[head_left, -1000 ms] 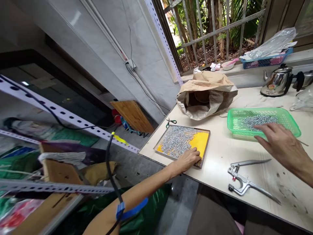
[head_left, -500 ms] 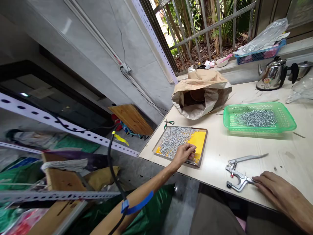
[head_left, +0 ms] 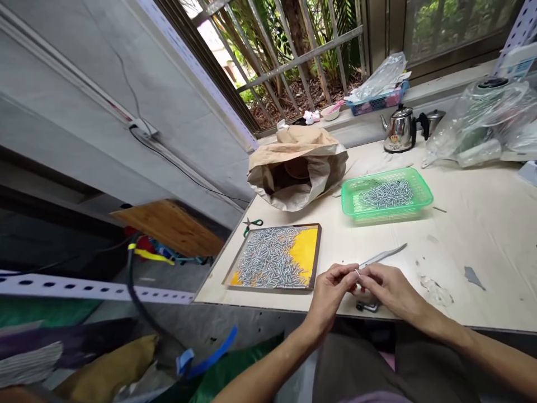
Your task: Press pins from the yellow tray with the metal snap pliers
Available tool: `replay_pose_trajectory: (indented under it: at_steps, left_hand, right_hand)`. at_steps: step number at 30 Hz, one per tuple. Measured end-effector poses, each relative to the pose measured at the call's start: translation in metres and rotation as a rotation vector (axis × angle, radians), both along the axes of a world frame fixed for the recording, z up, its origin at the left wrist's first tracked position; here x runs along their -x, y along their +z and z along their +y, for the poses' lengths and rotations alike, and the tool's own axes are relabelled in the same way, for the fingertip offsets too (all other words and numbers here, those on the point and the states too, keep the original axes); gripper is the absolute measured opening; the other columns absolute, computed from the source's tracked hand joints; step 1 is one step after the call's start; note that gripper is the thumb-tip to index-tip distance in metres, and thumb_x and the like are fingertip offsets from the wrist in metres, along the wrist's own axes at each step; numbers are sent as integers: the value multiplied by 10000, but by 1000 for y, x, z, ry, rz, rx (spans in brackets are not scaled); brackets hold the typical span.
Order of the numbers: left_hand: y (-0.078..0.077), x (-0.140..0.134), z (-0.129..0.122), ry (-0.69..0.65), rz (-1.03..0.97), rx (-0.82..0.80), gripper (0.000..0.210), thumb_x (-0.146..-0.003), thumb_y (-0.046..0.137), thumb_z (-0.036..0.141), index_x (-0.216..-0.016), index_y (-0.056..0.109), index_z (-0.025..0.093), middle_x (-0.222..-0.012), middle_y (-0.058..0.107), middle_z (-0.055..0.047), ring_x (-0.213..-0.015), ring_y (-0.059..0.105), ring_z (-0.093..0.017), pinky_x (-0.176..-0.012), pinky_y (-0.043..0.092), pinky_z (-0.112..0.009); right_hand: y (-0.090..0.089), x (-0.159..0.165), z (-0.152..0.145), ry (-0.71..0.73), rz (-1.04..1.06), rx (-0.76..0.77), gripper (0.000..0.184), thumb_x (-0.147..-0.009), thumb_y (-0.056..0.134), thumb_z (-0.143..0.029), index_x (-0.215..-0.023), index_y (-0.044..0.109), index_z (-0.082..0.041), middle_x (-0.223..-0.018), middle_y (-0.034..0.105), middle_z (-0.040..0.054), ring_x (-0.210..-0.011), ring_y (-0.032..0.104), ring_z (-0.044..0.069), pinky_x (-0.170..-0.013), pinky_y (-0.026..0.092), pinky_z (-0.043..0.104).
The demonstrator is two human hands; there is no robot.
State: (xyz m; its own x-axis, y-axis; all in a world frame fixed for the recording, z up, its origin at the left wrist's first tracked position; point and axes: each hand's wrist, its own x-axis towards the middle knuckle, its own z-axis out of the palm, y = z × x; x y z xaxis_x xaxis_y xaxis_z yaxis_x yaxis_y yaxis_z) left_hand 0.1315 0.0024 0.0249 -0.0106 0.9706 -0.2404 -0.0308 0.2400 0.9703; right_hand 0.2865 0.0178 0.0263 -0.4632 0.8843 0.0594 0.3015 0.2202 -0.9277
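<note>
My left hand (head_left: pixel 333 291) and my right hand (head_left: pixel 390 286) meet above the table's front edge, fingers pinched together. Between their fingertips shows a tiny silver metal pin (head_left: pixel 357 272); its exact shape is too small to tell. Beneath the hands lie C-jawed metal pliers (head_left: pixel 388 253), mostly hidden, with one long handle and a dark jaw end showing. To the left, a shallow tray (head_left: pixel 316 252) with a yellow bottom holds many similar silver pins (head_left: pixel 268 257). More pins (head_left: pixel 388 194) lie in a green plastic basket (head_left: pixel 348 207) farther back.
Green-handled scissors (head_left: pixel 252 224) lie behind the tray. An open brown paper bag (head_left: pixel 300 162) stands at the back left. A metal kettle (head_left: pixel 399 131) and clear plastic bags (head_left: pixel 474 123) are at the back right. A black cable (head_left: pixel 138 285) hangs at the left.
My left hand has left the tray and moved right, and my right hand has come off the pliers' handle to meet it. The view has swung right.
</note>
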Motion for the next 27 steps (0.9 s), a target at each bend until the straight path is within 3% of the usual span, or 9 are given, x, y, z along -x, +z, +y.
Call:
replay_pose_trajectory:
  at_steps: [7,11,15,20,27]
  left_hand:
    - [-18,-2,-10,33,-26,74,435,-595,776,512,-804,737,132,-818,599,-34,-607,580,-104,-623,524,-271]
    - [-23,10,-13,-16,213,18,383,-650,719,514,-726,735,139,-783,593,-36,-584,535,-98,-538,456,-230]
    - [-30,19,-9,-87,438,47,316,-653,691,459,-649,719,144,-675,619,-37,-665,561,-145,-613,437,-243]
    - [-45,15,-3,-97,413,245,371,-594,676,486,-651,683,120,-601,617,-17,-587,530,-133,-573,381,-237]
    - [-52,10,0,-215,492,297,427,-583,654,528,-652,659,107,-480,472,42,-487,361,-79,-475,233,-213]
  right_hand:
    - [-29,5,-15,-75,-165,-333,224,-911,377,-178,-779,558,-196,-748,602,39,-685,575,163,-606,467,277]
    - [-30,-7,-20,-3,-265,-431,200,-913,399,-162,-911,597,-192,-832,614,51,-729,591,166,-629,487,279]
    - [-34,-41,-16,-127,-489,-573,230,-915,407,-167,-1026,608,-180,-912,626,87,-827,588,217,-710,490,350]
    - [-48,-69,-23,-89,-555,-614,213,-923,430,-201,-1041,607,-178,-909,620,83,-810,559,210,-688,463,336]
    - [-55,-70,-32,-92,-594,-681,177,-903,476,-162,-1015,612,-153,-820,600,62,-738,510,198,-652,387,315]
